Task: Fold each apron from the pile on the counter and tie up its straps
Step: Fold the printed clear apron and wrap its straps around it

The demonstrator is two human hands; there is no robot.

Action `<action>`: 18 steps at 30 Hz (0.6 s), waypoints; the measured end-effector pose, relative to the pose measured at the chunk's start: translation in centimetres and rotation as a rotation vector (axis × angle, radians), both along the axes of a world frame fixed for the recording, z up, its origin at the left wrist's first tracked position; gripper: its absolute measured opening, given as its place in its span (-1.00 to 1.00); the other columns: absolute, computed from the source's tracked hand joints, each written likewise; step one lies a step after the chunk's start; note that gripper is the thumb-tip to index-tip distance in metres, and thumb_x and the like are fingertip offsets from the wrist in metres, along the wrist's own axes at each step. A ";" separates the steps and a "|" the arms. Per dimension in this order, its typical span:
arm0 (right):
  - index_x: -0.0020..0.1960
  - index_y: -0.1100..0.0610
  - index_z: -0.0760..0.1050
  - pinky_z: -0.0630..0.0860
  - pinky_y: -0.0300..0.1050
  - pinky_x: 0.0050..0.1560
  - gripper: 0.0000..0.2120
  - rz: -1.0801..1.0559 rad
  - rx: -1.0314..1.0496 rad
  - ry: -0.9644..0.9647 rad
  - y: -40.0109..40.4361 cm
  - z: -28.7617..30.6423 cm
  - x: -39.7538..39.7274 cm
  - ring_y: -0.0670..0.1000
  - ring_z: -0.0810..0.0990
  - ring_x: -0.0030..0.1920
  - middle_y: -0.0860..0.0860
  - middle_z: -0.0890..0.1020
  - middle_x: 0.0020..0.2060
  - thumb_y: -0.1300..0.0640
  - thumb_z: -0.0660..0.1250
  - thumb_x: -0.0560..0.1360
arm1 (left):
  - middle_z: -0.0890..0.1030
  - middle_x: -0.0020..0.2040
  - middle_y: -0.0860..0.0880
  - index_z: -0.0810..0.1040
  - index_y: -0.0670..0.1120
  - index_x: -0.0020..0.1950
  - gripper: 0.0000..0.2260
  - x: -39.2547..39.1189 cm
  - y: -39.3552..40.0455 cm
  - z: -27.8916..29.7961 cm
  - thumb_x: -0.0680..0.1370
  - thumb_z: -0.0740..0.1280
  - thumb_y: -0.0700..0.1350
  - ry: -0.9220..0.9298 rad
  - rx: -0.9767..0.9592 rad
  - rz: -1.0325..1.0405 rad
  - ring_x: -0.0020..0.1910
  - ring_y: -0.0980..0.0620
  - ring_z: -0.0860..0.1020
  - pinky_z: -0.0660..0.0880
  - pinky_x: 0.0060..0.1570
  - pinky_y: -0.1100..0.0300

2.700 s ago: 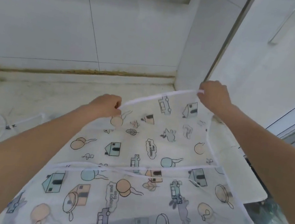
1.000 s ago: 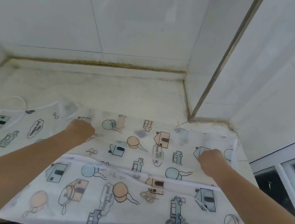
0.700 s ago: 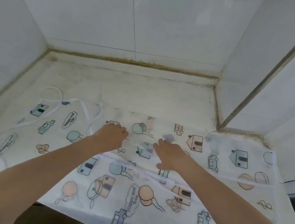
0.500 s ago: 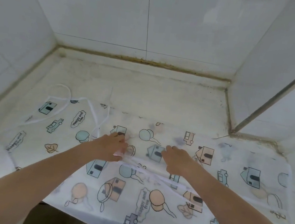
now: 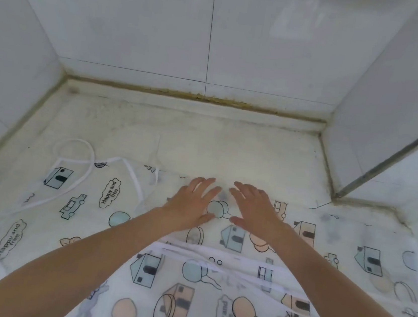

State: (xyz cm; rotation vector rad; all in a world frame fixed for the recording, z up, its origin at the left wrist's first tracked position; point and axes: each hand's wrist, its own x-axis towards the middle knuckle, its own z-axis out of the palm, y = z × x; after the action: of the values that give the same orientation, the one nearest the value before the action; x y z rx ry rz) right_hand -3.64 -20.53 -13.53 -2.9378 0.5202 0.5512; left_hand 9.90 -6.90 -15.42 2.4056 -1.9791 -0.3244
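Observation:
A thin white apron printed with houses, cars and balloons lies spread across the pale counter, its near part hanging over the front edge. My left hand and my right hand lie flat side by side on the apron near its far edge, fingers straight and spread, pressing the fabric down. A white trim band crosses the apron just below my wrists. At the left, the bib end lies with its white straps looped loosely on the counter.
White tiled walls enclose the counter at the back, left and right. A wall corner juts in at the right. Bare counter lies beyond the apron toward the back wall.
Both hands let go of the apron's edge after laying it on the counter. They came together at the middle, slid toward the far edge, and now lie flat.

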 end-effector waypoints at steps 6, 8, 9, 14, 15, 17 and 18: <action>0.53 0.00 -0.31 -0.21 0.29 0.42 -0.05 -0.068 0.067 0.059 1.3 -3.0 -0.4 0.13 -0.12 0.52 -0.03 -0.22 0.53 -0.29 0.24 0.45 | -0.36 0.51 -0.06 -0.36 0.00 0.50 -0.09 -0.4 -2.0 -1.7 0.48 0.21 0.31 0.106 0.373 0.087 0.46 -0.26 -0.35 -0.25 0.36 -0.31; 0.51 0.01 -0.38 -0.24 0.33 0.40 0.03 -0.077 0.042 0.088 0.5 -2.7 -0.5 0.19 -0.21 0.51 -0.01 -0.29 0.52 -0.36 0.24 0.40 | -0.38 0.50 -0.08 -0.38 0.00 0.50 -0.05 0.5 -1.6 -2.0 0.45 0.24 0.32 0.025 0.398 0.057 0.44 -0.28 -0.37 -0.29 0.33 -0.32; 0.51 0.01 -0.39 -0.25 0.35 0.39 0.07 -0.110 0.060 0.138 0.0 -2.7 -0.6 0.24 -0.26 0.50 0.01 -0.32 0.51 -0.37 0.26 0.38 | -0.40 0.49 -0.09 -0.38 0.00 0.50 -0.04 0.8 -1.2 -2.0 0.45 0.24 0.33 0.010 0.414 0.046 0.43 -0.28 -0.39 -0.30 0.33 -0.33; 0.48 -0.05 -0.45 -0.27 0.43 0.35 0.17 -0.179 0.118 0.281 -1.4 -3.5 -1.3 0.33 -0.40 0.43 0.05 -0.46 0.44 -0.41 0.33 0.30 | -0.46 0.46 -0.12 -0.36 -0.05 0.50 -0.02 2.3 -0.8 -2.4 0.42 0.22 0.37 -0.058 0.470 -0.020 0.41 -0.24 -0.45 -0.29 0.33 -0.37; 0.47 -0.05 -0.47 -0.28 0.42 0.34 0.19 -0.179 0.126 0.287 -1.5 -3.6 -1.2 0.33 -0.42 0.43 0.06 -0.48 0.43 -0.42 0.33 0.28 | -0.46 0.46 -0.11 -0.36 -0.05 0.50 -0.01 2.5 -0.9 -2.4 0.42 0.22 0.37 -0.057 0.480 -0.047 0.41 -0.22 -0.45 -0.29 0.34 -0.37; 0.47 -0.04 -0.47 -0.31 0.40 0.34 0.21 -0.174 0.136 0.275 -1.5 -3.7 -1.0 0.30 -0.44 0.42 0.08 -0.50 0.42 -0.42 0.35 0.26 | -0.46 0.46 -0.07 -0.37 -0.04 0.50 0.01 3.0 -1.3 -2.2 0.41 0.27 0.35 -0.020 0.517 -0.078 0.42 -0.20 -0.45 -0.28 0.35 -0.35; 0.48 -0.02 -0.46 -0.33 0.39 0.34 0.21 -0.159 0.133 0.252 -1.5 -3.7 -0.9 0.27 -0.45 0.42 0.09 -0.50 0.42 -0.42 0.35 0.26 | -0.46 0.46 -0.05 -0.38 -0.04 0.50 0.03 3.3 -1.4 -2.1 0.40 0.30 0.33 0.013 0.534 -0.079 0.42 -0.19 -0.46 -0.27 0.36 -0.34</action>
State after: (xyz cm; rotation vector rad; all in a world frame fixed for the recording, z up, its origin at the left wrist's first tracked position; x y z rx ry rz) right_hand -4.57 -22.03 -17.27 -2.6870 0.7064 0.9038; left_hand 13.21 -8.31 -17.52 2.5866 -2.2087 -0.9813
